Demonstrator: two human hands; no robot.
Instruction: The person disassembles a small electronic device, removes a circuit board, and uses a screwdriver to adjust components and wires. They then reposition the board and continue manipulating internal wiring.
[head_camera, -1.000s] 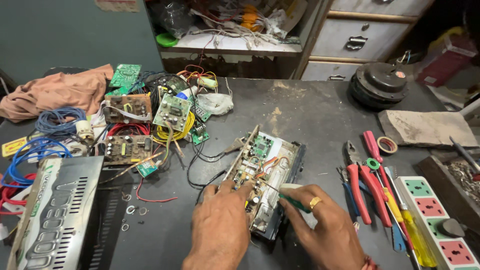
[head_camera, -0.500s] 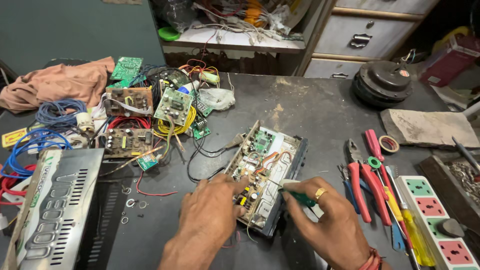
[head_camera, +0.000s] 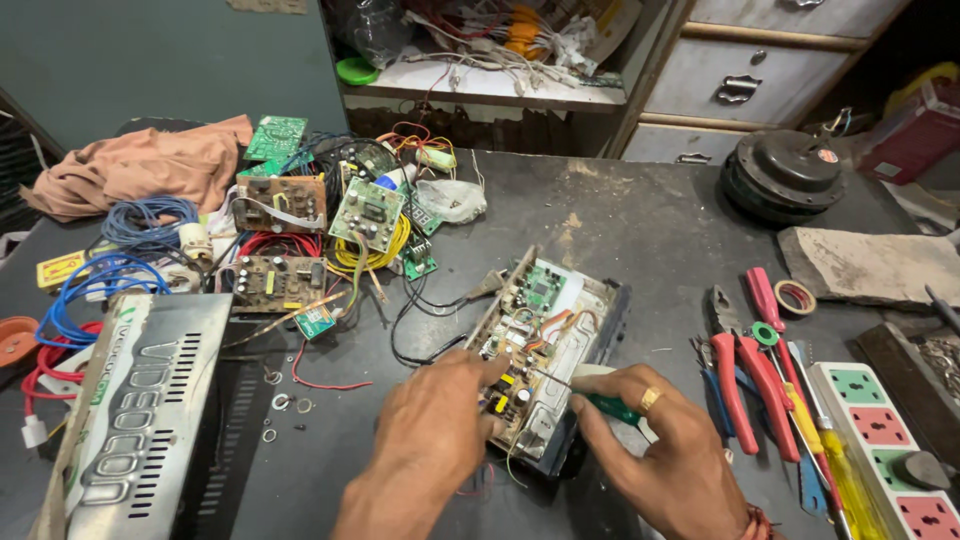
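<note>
My left hand (head_camera: 440, 425) presses, fingers curled, on the near end of the opened electronics unit (head_camera: 545, 350), while my right hand (head_camera: 650, 440) pinches a green-handled screwdriver (head_camera: 600, 402), its tip on the circuit board between my hands. A slip of the tip could, I judge, bridge contacts or nick the orange wires (head_camera: 555, 322) just beyond my fingers.

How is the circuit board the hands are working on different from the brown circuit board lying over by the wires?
The circuit board under the hands sits inside an open black case; the brown circuit board lies loose on the table. The left hand touches the first, and the right hand points a green-handled screwdriver at it; nobody touches the brown one. Both carry small parts and wires.
</note>
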